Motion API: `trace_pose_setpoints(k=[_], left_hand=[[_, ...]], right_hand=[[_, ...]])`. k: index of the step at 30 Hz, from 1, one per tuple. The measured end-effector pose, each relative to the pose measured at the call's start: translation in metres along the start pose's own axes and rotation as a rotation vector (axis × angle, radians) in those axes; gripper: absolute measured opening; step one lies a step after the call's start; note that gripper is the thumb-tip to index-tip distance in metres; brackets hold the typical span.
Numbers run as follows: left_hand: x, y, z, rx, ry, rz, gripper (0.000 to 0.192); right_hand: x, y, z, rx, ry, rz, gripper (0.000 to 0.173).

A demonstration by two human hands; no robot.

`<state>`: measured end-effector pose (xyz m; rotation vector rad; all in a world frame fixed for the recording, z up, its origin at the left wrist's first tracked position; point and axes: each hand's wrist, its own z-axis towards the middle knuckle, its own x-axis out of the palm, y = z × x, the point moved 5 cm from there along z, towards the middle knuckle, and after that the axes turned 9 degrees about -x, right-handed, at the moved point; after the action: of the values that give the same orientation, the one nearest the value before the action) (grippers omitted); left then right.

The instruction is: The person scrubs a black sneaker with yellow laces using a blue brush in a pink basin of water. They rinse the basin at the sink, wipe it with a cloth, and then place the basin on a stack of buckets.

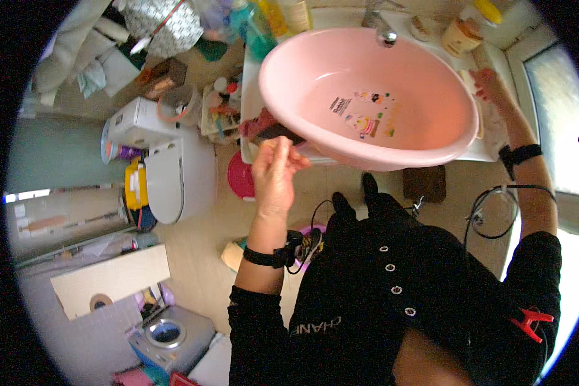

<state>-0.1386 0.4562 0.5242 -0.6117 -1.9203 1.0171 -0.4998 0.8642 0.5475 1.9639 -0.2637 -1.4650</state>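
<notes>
A pink plastic basin [313,62] with cartoon prints on its bottom rests tilted over the white sink counter [249,106], under a metal faucet [383,31]. My left hand [277,169] is just off the basin's lower left rim, fingers loosely bent and apart, with nothing visible in it. Behind it, reddish and dark cloth [260,126] lies on the counter's left edge. At the right of the basin, my right hand [489,86] reaches to the counter beside a small pale object [464,76]. Whether the fingers grip that object is unclear.
A lidded jar [463,36] stands behind my right hand, near the window [559,116]. Several bottles [258,29] line the back left. A toilet [166,183] and a washing machine [166,333] are to the left. A black cable [473,212] loops by my right arm.
</notes>
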Motion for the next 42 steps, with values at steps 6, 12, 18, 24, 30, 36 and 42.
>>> trace_pose_setpoints(k=[6, 12, 18, 24, 30, 36, 42], left_hand=[[-0.098, -0.009, 0.015, 0.197, -0.543, 1.086, 0.056], [-0.09, 0.011, 0.045, 0.24, -0.635, 1.429, 0.057], [-0.065, -0.01, 0.033, 0.222, -0.647, 1.377, 0.02], [-0.041, -0.02, 0.027, 0.383, -0.659, 1.295, 0.016], [-0.049, -0.026, 0.012, 0.475, -0.743, 0.979, 0.015], [-0.057, -0.036, 0.002, 0.367, -0.545, 0.153, 0.016], [-0.037, -0.075, 0.012, 0.507, -0.365, 0.058, 0.014]], right_hand=[[-0.004, 0.063, 0.078, -0.096, 0.067, 0.445, 0.039], [0.043, 0.104, 0.16, -0.099, 0.154, 0.781, 0.046], [0.068, 0.122, 0.203, -0.072, 0.222, 0.894, 0.022], [0.047, 0.151, 0.193, -0.265, 0.186, 1.089, 0.016], [0.03, 0.159, 0.137, -0.139, 0.102, 0.78, 0.022], [0.044, 0.213, 0.064, -0.303, 0.264, 0.602, 0.023], [0.113, 0.267, -0.074, -0.939, 0.935, 0.079, 0.055]])
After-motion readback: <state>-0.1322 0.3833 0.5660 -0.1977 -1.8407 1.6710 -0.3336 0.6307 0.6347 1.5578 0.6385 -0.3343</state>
